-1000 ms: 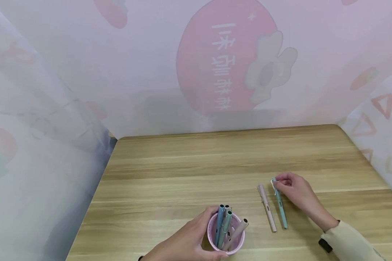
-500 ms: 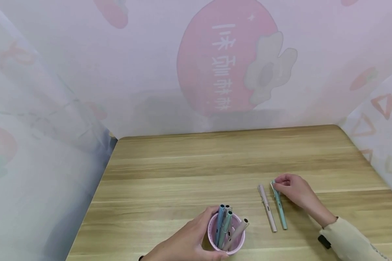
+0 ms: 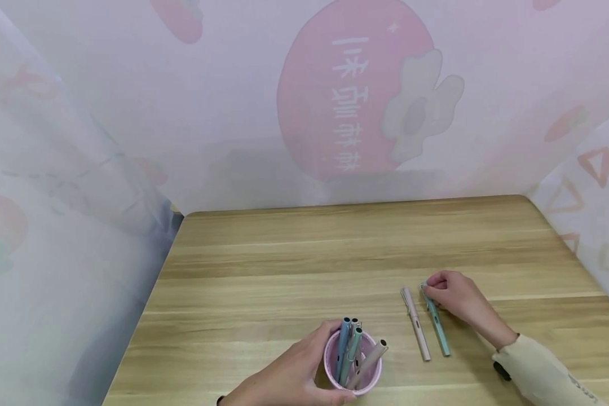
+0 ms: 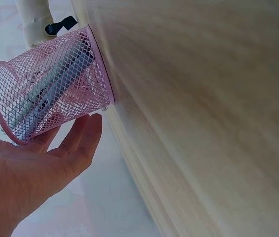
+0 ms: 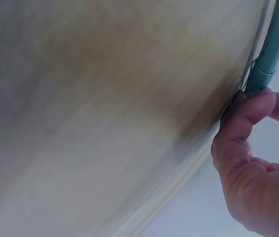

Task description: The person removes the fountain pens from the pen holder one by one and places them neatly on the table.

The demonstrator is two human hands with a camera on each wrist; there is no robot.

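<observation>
Teal pen (image 3: 435, 321) slightly shifted (right hand (image 3: 454, 296) pinching)

The left hand (image 3: 289, 375) is seen at the near edge, with the palm turned to the right and the fingers (image 4: 77, 140) curved loosely around the pink mesh cup (image 3: 352, 363), which is held from its left side. The right hand (image 3: 454, 299) is stretched further forward, its forearm covered by a light sleeve (image 3: 543, 372), and the teal pen (image 3: 435, 320) is pinched at its far end by the curled thumb and fingertips (the other fingers are folded in).
</observation>
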